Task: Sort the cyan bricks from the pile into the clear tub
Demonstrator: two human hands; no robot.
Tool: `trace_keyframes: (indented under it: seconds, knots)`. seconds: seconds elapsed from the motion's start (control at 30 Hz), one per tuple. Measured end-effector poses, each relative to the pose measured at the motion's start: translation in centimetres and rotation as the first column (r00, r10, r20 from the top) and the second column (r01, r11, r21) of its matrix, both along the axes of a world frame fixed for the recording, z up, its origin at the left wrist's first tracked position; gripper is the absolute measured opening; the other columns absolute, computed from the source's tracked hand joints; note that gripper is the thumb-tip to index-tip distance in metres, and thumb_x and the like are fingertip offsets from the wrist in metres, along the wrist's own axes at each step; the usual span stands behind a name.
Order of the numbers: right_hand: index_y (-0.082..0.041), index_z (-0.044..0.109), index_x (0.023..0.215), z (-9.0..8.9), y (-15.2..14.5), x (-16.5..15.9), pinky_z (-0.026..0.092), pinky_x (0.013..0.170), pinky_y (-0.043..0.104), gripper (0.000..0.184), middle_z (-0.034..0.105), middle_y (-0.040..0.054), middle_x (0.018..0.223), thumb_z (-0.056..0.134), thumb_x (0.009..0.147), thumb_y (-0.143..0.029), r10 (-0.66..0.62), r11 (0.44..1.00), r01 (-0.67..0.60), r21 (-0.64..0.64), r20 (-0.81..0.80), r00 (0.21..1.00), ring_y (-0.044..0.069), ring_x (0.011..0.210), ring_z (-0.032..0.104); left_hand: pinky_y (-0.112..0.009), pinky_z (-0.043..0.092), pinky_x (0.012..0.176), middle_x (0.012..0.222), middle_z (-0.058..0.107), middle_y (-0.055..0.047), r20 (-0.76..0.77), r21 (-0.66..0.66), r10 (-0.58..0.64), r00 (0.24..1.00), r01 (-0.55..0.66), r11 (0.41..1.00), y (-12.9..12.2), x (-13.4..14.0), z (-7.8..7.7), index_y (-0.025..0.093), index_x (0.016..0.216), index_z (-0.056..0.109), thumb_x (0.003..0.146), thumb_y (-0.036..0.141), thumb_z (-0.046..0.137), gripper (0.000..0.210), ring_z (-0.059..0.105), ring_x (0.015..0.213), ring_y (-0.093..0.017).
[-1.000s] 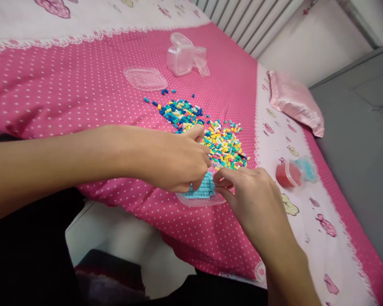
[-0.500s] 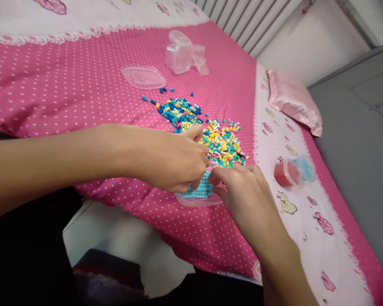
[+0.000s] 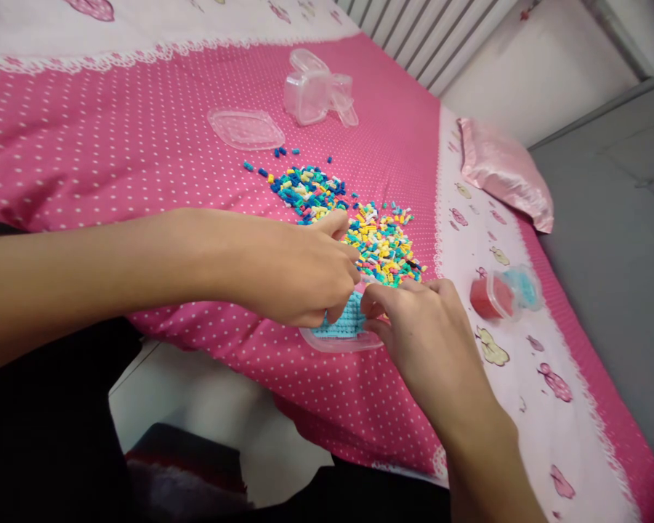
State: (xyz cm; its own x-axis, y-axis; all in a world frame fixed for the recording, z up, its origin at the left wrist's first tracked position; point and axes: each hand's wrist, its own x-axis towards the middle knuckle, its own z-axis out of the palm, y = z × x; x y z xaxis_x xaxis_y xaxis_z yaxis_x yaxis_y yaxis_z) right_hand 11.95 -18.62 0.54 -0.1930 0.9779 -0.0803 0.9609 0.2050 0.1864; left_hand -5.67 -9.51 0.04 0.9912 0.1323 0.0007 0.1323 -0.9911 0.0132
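Observation:
A clear plastic container (image 3: pixel 344 344) sits near the front edge of the bed, with small light blue pieces (image 3: pixel 342 319) packed in neat rows inside it. Over its left side my left hand (image 3: pixel 291 272) reaches with the fingers curled down; the fingertips are partly hidden. My right hand (image 3: pixel 425 327) is at the container's right side, thumb and forefinger brought together over the blue rows. Whatever sits between its fingertips is too small or covered to make out. Just beyond both hands spreads a loose heap of small coloured pieces (image 3: pixel 378 243), mostly yellow, blue, green and white.
Farther back lie a clear lid (image 3: pixel 246 129) and stacked clear tubs (image 3: pixel 310 94). To the right stand a small tub with red contents (image 3: pixel 490 296) and one with light blue contents (image 3: pixel 523 287). A pink pillow (image 3: pixel 506 174) rests by the grey headboard (image 3: pixel 610 181).
My right hand has shifted very slightly right, along with a small shift of the whole view. Otherwise both hands keep nearly the same pose over the container.

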Motion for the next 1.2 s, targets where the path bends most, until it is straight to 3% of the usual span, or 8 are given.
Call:
trace_keyframes:
  seconds: [0.23,0.73,0.9,1.0,1.1,1.2]
  knots:
    - [-0.024,0.067,0.084,0.0,0.2,-0.1,0.030,0.078,0.040,0.018,0.072,0.0043,0.077,0.060,0.088,-0.008,-0.030,0.999,0.031,-0.031,0.043,0.999,0.026,0.077,0.062,-0.053,0.033,0.104,0.075,0.071,-0.001,0.081,-0.009,-0.028,0.996,0.029,1.000,0.3,-0.2,-0.6,0.024,0.062,0.069,0.081,0.017,0.063,0.021,0.063,0.085,-0.021]
    - [-0.023,0.067,0.086,-0.1,0.3,0.2,0.031,0.080,0.039,0.017,0.073,0.0031,0.080,0.059,0.088,-0.008,-0.019,0.999,0.017,-0.032,-0.041,0.999,0.024,0.078,0.063,-0.056,0.028,0.109,0.078,0.071,-0.002,0.004,-0.023,0.033,0.999,-0.033,0.999,-0.3,-0.2,0.2,0.022,0.064,0.070,0.082,0.013,0.063,0.021,0.062,0.086,-0.021]
    - [-0.024,0.068,0.083,0.3,0.0,0.6,0.033,0.078,0.038,0.015,0.070,0.0005,0.074,0.065,0.086,-0.009,-0.001,0.999,0.008,0.050,-0.136,0.991,0.023,0.075,0.061,-0.048,0.030,0.103,0.066,0.065,0.002,0.196,-0.085,-0.047,0.980,0.065,0.994,0.6,-0.2,-0.9,0.023,0.067,0.068,0.078,0.009,0.060,0.019,0.060,0.073,-0.018]
    - [-0.024,0.068,0.086,0.3,-0.2,0.6,0.036,0.077,0.036,0.014,0.071,-0.0017,0.081,0.065,0.088,-0.010,0.071,0.989,-0.023,0.149,-0.323,0.944,0.020,0.077,0.062,-0.038,0.032,0.091,0.062,0.063,0.006,0.314,-0.130,-0.019,0.949,0.063,0.990,1.1,-0.4,-1.0,0.024,0.073,0.067,0.080,0.009,0.062,0.017,0.056,0.064,-0.014]
    - [-0.023,0.068,0.093,-0.2,-0.5,0.4,0.041,0.075,0.032,0.012,0.071,-0.0024,0.086,0.061,0.092,-0.013,0.136,0.975,-0.019,0.222,-0.525,0.840,0.017,0.080,0.063,-0.033,0.031,0.084,0.071,0.067,0.008,0.333,-0.231,0.047,0.942,0.033,0.972,1.2,-0.6,-0.5,0.024,0.085,0.065,0.081,0.012,0.070,0.013,0.056,0.066,-0.011]
    - [-0.023,0.068,0.098,-1.0,-0.7,0.1,0.045,0.075,0.029,0.008,0.074,-0.0037,0.090,0.061,0.096,-0.020,0.112,0.978,0.038,0.204,-0.674,0.730,0.015,0.084,0.067,-0.030,0.030,0.078,0.071,0.066,0.009,0.377,-0.319,0.158,0.912,-0.032,0.947,1.1,-0.7,-0.4,0.021,0.082,0.062,0.078,0.013,0.075,0.016,0.054,0.064,-0.009]
